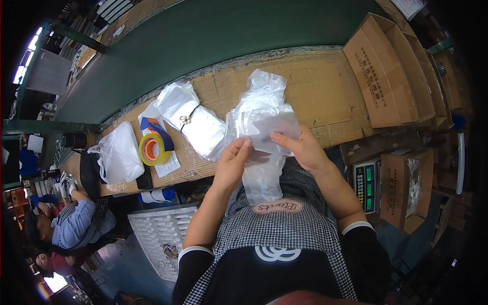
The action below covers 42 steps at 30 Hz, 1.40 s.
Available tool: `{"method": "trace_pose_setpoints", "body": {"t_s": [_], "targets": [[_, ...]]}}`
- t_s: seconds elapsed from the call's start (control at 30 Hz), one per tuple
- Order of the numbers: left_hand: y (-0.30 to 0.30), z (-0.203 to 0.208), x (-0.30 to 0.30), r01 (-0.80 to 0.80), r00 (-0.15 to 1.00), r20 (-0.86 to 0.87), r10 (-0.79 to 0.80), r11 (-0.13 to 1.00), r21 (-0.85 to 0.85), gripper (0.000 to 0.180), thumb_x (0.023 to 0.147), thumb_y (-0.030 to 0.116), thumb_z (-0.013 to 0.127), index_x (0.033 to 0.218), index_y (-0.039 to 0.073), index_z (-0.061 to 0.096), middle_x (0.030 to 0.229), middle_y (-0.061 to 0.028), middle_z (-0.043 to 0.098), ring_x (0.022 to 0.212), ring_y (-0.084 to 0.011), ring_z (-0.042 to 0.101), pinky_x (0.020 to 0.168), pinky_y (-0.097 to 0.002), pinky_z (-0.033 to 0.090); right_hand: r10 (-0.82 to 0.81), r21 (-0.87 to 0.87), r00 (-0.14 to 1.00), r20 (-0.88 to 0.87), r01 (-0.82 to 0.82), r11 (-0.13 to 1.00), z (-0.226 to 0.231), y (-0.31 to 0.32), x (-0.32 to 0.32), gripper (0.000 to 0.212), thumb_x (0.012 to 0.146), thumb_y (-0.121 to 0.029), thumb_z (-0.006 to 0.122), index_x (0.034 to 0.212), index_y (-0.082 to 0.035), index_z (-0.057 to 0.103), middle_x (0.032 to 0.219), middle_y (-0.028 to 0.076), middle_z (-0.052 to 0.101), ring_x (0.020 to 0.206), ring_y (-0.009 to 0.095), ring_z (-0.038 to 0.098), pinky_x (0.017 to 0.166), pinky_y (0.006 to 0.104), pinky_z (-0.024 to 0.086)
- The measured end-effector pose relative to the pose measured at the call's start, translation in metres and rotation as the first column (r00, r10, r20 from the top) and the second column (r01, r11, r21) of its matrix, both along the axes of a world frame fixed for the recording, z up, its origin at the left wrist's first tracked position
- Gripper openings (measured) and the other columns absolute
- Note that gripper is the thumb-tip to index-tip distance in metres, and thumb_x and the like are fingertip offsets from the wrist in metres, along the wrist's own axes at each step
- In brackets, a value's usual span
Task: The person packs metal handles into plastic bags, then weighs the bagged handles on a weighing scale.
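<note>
My left hand (234, 161) and my right hand (306, 150) are both closed on a clear plastic bag (272, 129), thumbs on top at its near edge. The bag is flat and partly see-through. Under and beyond it lies a loose pile of similar clear bags (266, 84) on the cardboard-covered bench. Another clear bag (262, 183) hangs down below my hands, in front of my checked apron; I cannot tell whether it is joined to the held one. Left of my hands rests a thick bundle of clear bags (195, 122) tied with a dark cord.
Tape rolls (155, 150) and a white plastic bag (122, 155) sit on the bench (325, 96) to the left. Open cardboard boxes (386, 76) stand at the right end, above a digital scale (367, 185). A grey plastic crate (160, 236) is below left. Far left, a gloved person works.
</note>
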<state>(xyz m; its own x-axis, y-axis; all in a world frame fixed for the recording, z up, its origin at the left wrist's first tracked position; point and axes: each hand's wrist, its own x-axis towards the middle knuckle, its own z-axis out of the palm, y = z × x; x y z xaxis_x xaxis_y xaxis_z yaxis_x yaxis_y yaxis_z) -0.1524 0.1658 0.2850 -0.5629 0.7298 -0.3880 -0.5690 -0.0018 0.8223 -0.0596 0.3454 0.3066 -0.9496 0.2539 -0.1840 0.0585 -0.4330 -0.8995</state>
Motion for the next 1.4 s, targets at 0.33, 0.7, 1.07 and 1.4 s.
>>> {"method": "trace_pose_setpoints", "body": {"t_s": [0.33,0.7,1.07,1.4], "targets": [[0.01,0.001,0.013,-0.138,0.976,-0.14,0.164,0.975,0.176,0.028,0.099,0.007,0.042,0.123,-0.003,0.054,0.119,-0.0057,0.059,0.108,-0.0114,0.054,0.092,-0.028,0.043,0.101,-0.196,0.994,0.051,-0.089,0.976,-0.007,-0.01,-0.002,0.025,0.093,-0.015,0.061,0.111,0.002,0.064,0.101,0.004,0.067,0.089,0.01,0.062,0.074,0.0244,0.053],[0.002,-0.023,0.005,-0.27,0.911,-0.317,0.265,0.962,0.028,0.031,0.103,0.021,0.043,0.122,-0.001,0.055,0.105,-0.0071,0.063,0.093,-0.0101,0.057,0.081,-0.0248,0.046,0.214,-0.249,0.973,0.09,-0.186,0.95,0.015,-0.01,0.008,0.027,0.094,-0.02,0.059,0.108,0.003,0.062,0.085,0.009,0.067,0.065,0.014,0.065,0.053,0.0269,0.054],[0.008,0.009,0.015,-0.138,0.981,-0.136,0.136,0.99,-0.005,0.029,0.101,0.018,0.047,0.117,-0.004,0.057,0.1,-0.0118,0.065,0.089,-0.0179,0.062,0.077,-0.0322,0.051,0.219,-0.095,0.955,0.201,-0.204,0.974,-0.025,-0.033,-0.002,0.027,0.096,-0.018,0.055,0.106,0.006,0.062,0.079,0.01,0.067,0.06,0.015,0.065,0.055,0.0259,0.055],[-0.058,0.003,-0.041,-0.542,0.751,-0.25,0.611,0.787,0.295,0.022,0.098,0.013,0.054,0.113,-0.001,0.06,0.108,-0.013,0.067,0.102,-0.022,0.063,0.089,-0.0351,0.051,0.491,0.608,0.83,0.265,-0.539,0.583,0.0,-0.007,-0.001,0.032,0.085,-0.022,0.067,0.104,0.003,0.066,0.088,0.014,0.066,0.073,0.021,0.064,0.067,0.0342,0.051]]}}
